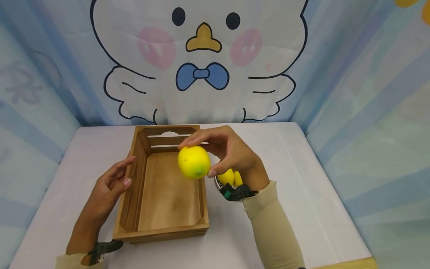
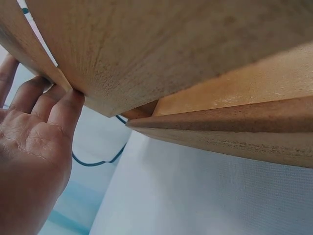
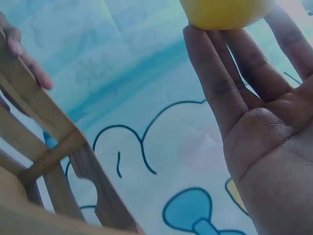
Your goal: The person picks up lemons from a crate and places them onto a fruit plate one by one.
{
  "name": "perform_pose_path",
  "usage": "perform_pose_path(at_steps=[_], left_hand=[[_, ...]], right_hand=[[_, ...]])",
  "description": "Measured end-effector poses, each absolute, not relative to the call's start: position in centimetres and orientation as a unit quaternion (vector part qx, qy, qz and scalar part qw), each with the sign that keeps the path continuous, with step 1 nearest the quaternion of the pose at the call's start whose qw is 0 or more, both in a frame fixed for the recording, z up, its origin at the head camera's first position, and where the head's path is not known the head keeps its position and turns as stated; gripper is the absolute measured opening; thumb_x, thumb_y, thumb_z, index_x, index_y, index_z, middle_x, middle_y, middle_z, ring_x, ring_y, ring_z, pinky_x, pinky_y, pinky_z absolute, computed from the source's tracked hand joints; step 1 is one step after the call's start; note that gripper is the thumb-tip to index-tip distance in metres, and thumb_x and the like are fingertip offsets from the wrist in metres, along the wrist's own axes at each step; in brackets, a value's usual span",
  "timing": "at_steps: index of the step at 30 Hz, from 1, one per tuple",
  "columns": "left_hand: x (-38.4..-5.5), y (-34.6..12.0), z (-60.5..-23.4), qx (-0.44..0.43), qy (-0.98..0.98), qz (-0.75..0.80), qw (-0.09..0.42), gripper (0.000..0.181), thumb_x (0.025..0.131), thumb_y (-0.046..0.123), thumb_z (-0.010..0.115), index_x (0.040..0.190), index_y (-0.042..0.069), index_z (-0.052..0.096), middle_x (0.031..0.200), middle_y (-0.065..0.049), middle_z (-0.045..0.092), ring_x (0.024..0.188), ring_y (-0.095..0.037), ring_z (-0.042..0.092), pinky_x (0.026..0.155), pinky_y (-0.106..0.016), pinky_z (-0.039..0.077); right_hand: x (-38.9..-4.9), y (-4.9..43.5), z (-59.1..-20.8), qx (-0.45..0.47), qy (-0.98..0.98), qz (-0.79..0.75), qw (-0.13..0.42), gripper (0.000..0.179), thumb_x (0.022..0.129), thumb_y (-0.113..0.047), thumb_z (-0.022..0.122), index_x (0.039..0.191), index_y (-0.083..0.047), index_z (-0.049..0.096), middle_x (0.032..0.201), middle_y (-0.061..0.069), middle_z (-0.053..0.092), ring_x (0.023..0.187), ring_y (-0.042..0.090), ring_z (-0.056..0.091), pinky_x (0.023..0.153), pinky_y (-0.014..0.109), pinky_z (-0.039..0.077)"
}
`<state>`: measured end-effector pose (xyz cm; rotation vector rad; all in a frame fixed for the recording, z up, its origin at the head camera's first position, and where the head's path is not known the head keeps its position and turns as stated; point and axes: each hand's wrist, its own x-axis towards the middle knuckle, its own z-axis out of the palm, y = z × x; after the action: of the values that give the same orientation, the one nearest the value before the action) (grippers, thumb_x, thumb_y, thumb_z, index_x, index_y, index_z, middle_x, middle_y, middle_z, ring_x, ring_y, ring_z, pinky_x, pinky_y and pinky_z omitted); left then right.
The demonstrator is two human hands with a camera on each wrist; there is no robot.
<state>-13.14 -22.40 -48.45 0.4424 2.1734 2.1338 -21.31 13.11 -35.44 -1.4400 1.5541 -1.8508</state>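
A bright yellow lemon (image 1: 193, 162) with a greenish tip is pinched between the thumb and fingertips of my right hand (image 1: 231, 149). It hangs over the right side of a slatted wooden crate (image 1: 171, 198), whose visible floor is bare. My left hand (image 1: 109, 188) rests against the crate's left side, its fingertips at the rim and the thumb along the wall. In the left wrist view, the fingers (image 2: 67, 112) touch a side slat. The right wrist view shows only the lower part of the lemon (image 3: 227, 14), above the fingers.
Two more yellow lemons (image 1: 227, 177) sit in a round container (image 1: 217, 183) right of the crate, partly covered by my right wrist and its dark band (image 1: 236, 192). A white cloth (image 1: 302, 209) covers the table. Printed curtains (image 1: 201, 104) enclose the back and sides.
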Motion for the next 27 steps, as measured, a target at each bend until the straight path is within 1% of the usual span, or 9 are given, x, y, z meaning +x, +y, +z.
perform_pose_path(at_steps=[8,13,18,20,25,27], left_hand=[[-13.1,-22.3,-48.4,0.132,0.716,0.685,0.03,0.062,0.107,-0.001,0.054,0.166,0.011,0.037,0.18,-0.009,0.015,0.166,-0.019,0.018,0.112,-0.005,0.038],[-13.1,-22.4,-48.6,0.135,0.709,0.692,0.032,0.062,0.107,-0.002,0.054,0.166,0.009,0.036,0.181,-0.009,0.014,0.167,-0.019,0.014,0.113,-0.005,0.036],[-13.3,-22.6,-48.6,0.148,0.693,0.704,0.036,0.061,0.108,-0.003,0.052,0.165,0.007,0.035,0.18,-0.009,0.016,0.167,-0.015,0.01,0.115,-0.006,0.034],[-13.2,-22.6,-48.6,0.148,0.693,0.705,0.038,0.061,0.108,-0.003,0.052,0.165,0.007,0.035,0.18,-0.009,0.015,0.167,-0.014,0.01,0.115,-0.006,0.033],[-13.1,-22.6,-48.7,0.143,0.698,0.701,0.041,0.061,0.108,-0.003,0.052,0.166,0.007,0.035,0.18,-0.011,0.012,0.167,-0.015,0.01,0.115,-0.005,0.033],[-13.1,-22.6,-48.7,0.14,0.701,0.698,0.04,0.061,0.108,-0.002,0.052,0.166,0.008,0.035,0.18,-0.011,0.013,0.167,-0.014,0.012,0.115,-0.005,0.033]], right_hand=[[-21.0,15.8,-36.6,-0.474,0.583,-0.65,0.118,0.054,0.08,-0.02,0.095,0.131,-0.017,0.076,0.138,0.009,0.071,0.13,0.036,0.062,0.116,0.051,0.051],[-20.7,17.3,-37.6,-0.442,0.606,-0.654,0.102,0.055,0.079,-0.017,0.095,0.13,-0.016,0.076,0.138,0.008,0.071,0.131,0.035,0.062,0.113,0.047,0.054],[-20.5,18.7,-38.7,-0.409,0.615,-0.668,0.091,0.056,0.08,-0.012,0.095,0.131,-0.013,0.074,0.139,0.009,0.07,0.133,0.035,0.061,0.114,0.045,0.053],[-20.5,19.3,-39.2,-0.393,0.63,-0.664,0.081,0.057,0.079,-0.008,0.094,0.132,-0.01,0.073,0.139,0.009,0.07,0.135,0.035,0.06,0.114,0.044,0.053],[-20.2,20.6,-40.4,-0.345,0.673,-0.652,0.058,0.061,0.076,0.006,0.09,0.133,0.005,0.068,0.14,0.01,0.071,0.135,0.034,0.061,0.112,0.04,0.055],[-20.1,21.0,-40.8,-0.325,0.688,-0.646,0.05,0.061,0.076,0.009,0.089,0.132,0.007,0.067,0.14,0.01,0.071,0.134,0.033,0.062,0.112,0.039,0.055]])
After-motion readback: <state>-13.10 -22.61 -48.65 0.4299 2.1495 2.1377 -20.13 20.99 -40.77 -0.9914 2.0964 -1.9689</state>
